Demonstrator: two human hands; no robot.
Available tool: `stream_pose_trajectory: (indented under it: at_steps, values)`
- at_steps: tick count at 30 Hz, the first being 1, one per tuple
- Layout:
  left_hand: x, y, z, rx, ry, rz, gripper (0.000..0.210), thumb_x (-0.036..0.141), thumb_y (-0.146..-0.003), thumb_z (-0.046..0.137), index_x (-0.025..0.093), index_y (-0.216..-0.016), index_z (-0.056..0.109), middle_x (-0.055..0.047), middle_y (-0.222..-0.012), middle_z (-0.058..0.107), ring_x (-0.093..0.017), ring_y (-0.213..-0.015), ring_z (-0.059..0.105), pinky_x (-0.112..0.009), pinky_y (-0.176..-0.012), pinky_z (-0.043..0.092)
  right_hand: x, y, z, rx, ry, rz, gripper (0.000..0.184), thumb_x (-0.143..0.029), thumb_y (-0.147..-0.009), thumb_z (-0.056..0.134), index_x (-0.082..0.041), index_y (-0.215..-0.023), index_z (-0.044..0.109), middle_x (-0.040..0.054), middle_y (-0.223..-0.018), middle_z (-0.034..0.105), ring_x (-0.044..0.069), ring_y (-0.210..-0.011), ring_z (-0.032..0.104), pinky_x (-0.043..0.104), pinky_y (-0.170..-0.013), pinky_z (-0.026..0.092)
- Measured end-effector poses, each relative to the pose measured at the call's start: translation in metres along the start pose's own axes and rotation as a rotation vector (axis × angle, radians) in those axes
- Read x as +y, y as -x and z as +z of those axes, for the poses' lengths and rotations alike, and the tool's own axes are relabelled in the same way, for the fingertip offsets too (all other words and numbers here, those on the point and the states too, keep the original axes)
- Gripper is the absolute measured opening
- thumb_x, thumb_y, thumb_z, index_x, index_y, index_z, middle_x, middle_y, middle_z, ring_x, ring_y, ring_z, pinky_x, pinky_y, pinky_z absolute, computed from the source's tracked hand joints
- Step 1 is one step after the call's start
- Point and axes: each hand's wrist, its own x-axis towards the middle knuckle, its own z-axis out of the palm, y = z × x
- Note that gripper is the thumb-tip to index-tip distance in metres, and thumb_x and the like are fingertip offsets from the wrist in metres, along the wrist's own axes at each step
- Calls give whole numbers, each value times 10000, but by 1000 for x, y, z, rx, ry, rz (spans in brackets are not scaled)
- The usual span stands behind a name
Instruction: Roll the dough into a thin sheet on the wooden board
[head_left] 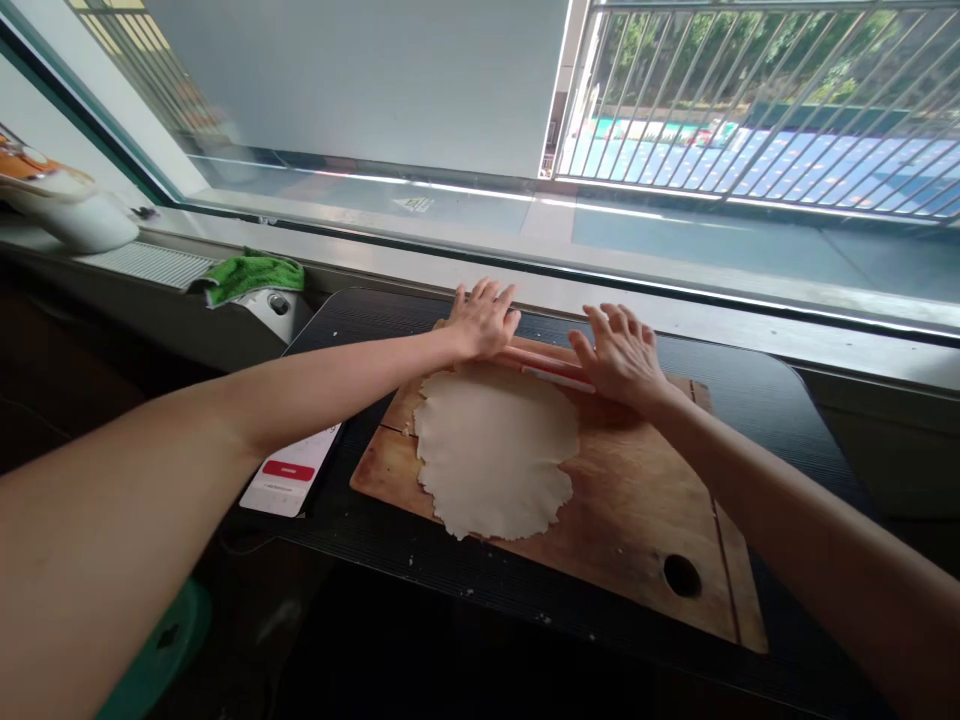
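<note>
The sheet of dough [499, 450] is pale, thin and roughly round, with a ragged, notched rim and a mostly smooth face with faint ripples. It lies flat on the left part of a wooden board [637, 500], its lowest tip reaching just over the near edge. A reddish rolling pin [551, 365] lies crosswise at the dough's far edge, partly hidden by the hands. The left hand [484, 320] is palm down over the pin's left end, its fingers slightly apart and pointing away. The right hand [619, 355] is palm down over the right end, fingers spread and raised, thumb apart; neither hand is curled around the pin. Both arms stretch forward, the left crossing above a phone [292, 475] beside the board. A round dark hole [682, 576] pierces the board's near right corner. Beneath is a black table [765, 400], and a green cloth [255, 275] lies beyond its left end, below the window [420, 90].
</note>
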Motion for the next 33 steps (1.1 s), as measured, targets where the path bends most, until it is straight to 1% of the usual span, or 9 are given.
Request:
stream_pose_trajectory:
  at_steps: [3,6,10,16,19,23,26,30,33]
  values:
    - [1,-18,0,-19,9,-90,614,364,-1014,269,153,-1591,275,-116,-1647,309,-285,-1537,203,-570,-1232,155,2,-17,-1,8,-15,132,641,-524,-992,242,-169,-1499,410,178,-1553,413,361,-1461,303,611,-1140,284]
    - [-5,10,3,-96,18,39,603,406,-1020,245,211,-1589,291,-70,-1651,315,-276,-1528,235,-560,-1227,178,-6,16,1,-55,-2,15,633,-547,-994,223,-216,-1495,425,143,-1535,450,343,-1441,340,581,-1119,332]
    - [-10,49,5,7,-1,172,564,387,-1023,262,222,-1549,384,-62,-1601,414,-255,-1502,293,-505,-1234,164,-11,51,3,-12,36,-131,588,-519,-1003,251,-245,-1483,449,114,-1520,482,318,-1450,327,539,-1149,305]
    - [1,-3,11,229,24,-38,475,326,-1027,293,173,-1415,519,-132,-1504,514,-271,-1418,398,-477,-1183,258,0,-16,2,167,-59,200,559,-439,-992,299,-178,-1455,473,189,-1494,475,361,-1394,375,590,-1099,321]
    - [8,-8,11,279,16,-76,451,313,-1031,289,153,-1356,557,-156,-1518,488,-282,-1426,384,-498,-1191,236,-4,-14,-2,190,-51,240,519,-388,-988,308,-146,-1380,548,196,-1420,532,340,-1319,449,533,-1087,349]
    - [13,34,0,306,-12,207,417,259,-991,392,154,-1363,547,-146,-1545,454,-259,-1450,363,-471,-1217,199,-11,34,-8,49,-15,2,467,-408,-982,361,-191,-1322,598,149,-1286,638,310,-1158,555,457,-1004,418]
    - [16,74,-11,189,-9,446,330,228,-963,438,169,-1211,646,-133,-1362,614,-252,-1281,540,-415,-1129,346,-12,62,-17,-42,86,-99,432,-350,-959,432,-184,-1319,605,151,-1225,668,306,-1071,592,438,-965,432]
    - [24,107,-16,-74,-15,666,202,208,-922,506,200,-917,707,-73,-1040,727,-225,-1017,652,-337,-939,462,-4,75,-32,-53,157,31,422,-311,-964,419,-168,-1289,646,171,-1195,672,300,-1093,612,412,-954,443]
    - [36,117,-19,-144,-10,801,144,202,-892,565,230,-879,705,-34,-1060,722,-201,-997,649,-309,-932,451,12,86,-39,-50,149,120,429,-321,-959,428,-167,-1293,650,180,-1207,677,315,-1126,618,427,-959,456]
